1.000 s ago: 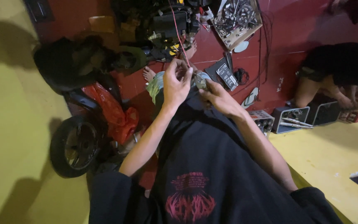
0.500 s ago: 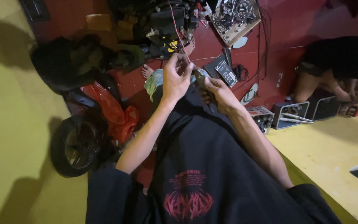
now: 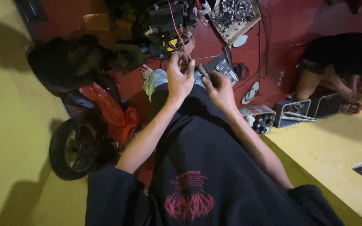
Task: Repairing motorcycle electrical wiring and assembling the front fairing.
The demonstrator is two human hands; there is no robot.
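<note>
Head view: hands [image 3: 180, 77] pinch a red wire [image 3: 174, 25] running straight up-frame.

A: Is it bright here?

B: Not very. The light is dim and warm. The yellow floor [image 3: 332, 146] looks bright, but the red floor [image 3: 273, 54] looks dark.

A: Any shadows?

B: Yes, big soft ones lie on the yellow wall [image 3: 5, 125] at the left.

A: Is it sharp?

B: The left hand [image 3: 180, 79] and right hand [image 3: 219, 90] look a little blurry. The edges bend and stretch.
</note>
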